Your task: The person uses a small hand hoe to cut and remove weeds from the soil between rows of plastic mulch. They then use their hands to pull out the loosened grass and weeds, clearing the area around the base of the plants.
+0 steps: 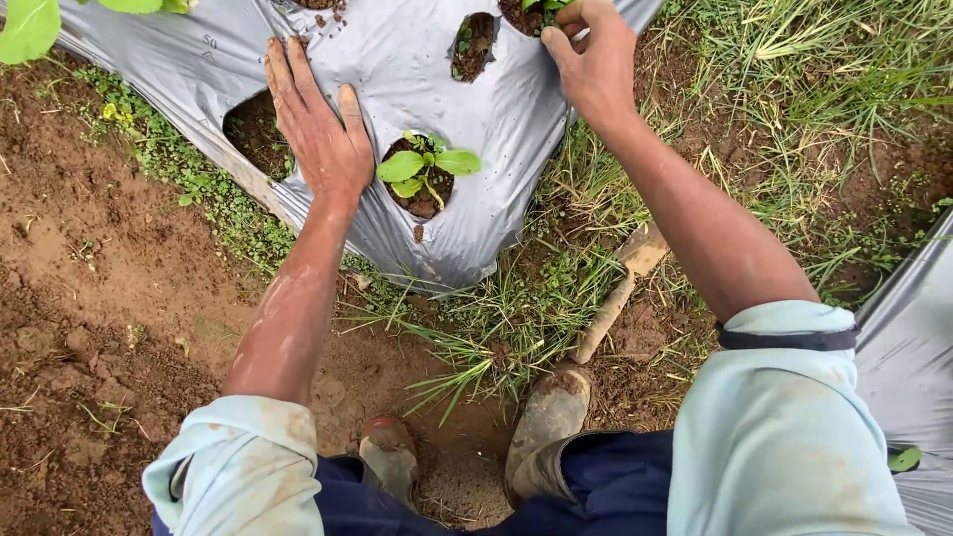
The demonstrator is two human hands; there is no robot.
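With the left hand (320, 129) flat and open on the grey sheet (397, 60) beside a planted seedling (425, 167), the right hand (594, 62) appears to pinch at a top hole's plant (541, 8), while two holes (260, 134) show only soil.

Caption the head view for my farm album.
Left hand flat on grey mulch sheet beside a seedling.

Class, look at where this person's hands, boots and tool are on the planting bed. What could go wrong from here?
1. The left hand presses the plastic mulch sheet right beside the seedling; a slip might crush its leaves.
2. The wooden tool handle lies in grass by the boot, a possible trip.
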